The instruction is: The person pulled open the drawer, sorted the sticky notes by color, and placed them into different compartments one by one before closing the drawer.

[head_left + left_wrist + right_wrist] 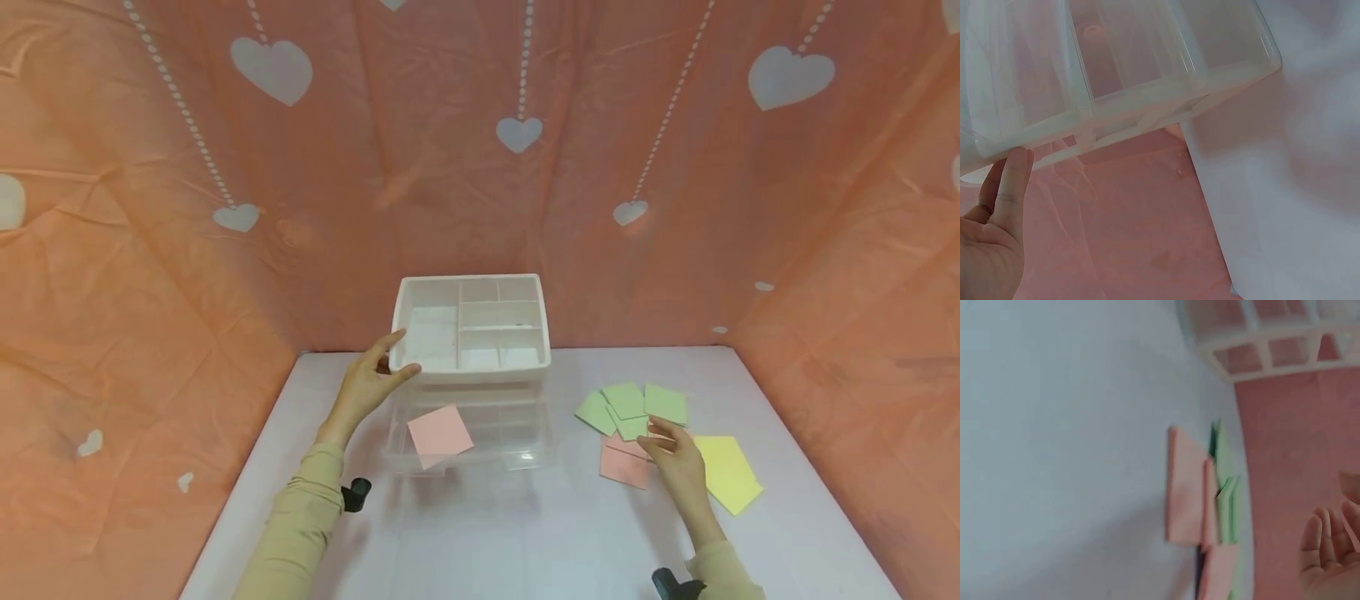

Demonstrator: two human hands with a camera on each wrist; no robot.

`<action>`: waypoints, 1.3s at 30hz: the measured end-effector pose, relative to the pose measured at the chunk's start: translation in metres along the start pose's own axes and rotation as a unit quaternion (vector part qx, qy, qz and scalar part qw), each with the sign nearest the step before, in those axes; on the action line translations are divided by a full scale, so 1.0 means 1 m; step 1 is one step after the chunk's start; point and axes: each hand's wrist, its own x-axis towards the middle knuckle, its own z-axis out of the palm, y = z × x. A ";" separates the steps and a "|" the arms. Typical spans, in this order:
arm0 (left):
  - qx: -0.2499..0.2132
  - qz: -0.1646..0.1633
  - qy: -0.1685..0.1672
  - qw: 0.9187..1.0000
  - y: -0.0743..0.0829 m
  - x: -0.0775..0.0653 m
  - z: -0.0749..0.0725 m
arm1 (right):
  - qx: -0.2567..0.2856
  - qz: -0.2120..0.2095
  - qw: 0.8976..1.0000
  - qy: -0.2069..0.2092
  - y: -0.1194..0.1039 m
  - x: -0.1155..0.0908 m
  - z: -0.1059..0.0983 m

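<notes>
A white divided tray tops a drawer organizer [468, 375] with clear drawers. My left hand [367, 385] grips the front left corner of the tray; in the left wrist view its fingers [1011, 187] touch the rim from outside. One pink sticky note pad [441, 436] lies tilted at the left part of the clear drawer [517, 425] below. On the right, my right hand [677, 462] hovers beside the pink pads [624, 467] and green pads [628, 402], thumb and forefinger apart. Loosely bent and holding nothing, its fingers also show in the right wrist view.
Yellow pads [726, 471] lie right of the right hand. The white table [480, 542] ends at the back against an orange cloth [465, 167] with hearts, which also rises on both sides. The tray has several compartments.
</notes>
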 end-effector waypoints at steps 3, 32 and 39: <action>0.000 -0.005 -0.002 1.000 0.000 0.000 0.000 | -0.012 0.018 1.000 0.011 0.015 0.006 -0.005; -0.012 -0.009 0.006 1.000 0.000 0.000 0.000 | -0.157 0.066 0.984 0.059 0.066 0.030 -0.001; -0.010 -0.006 0.004 1.000 0.000 -0.001 0.000 | -0.131 0.068 0.985 0.083 0.067 0.029 0.000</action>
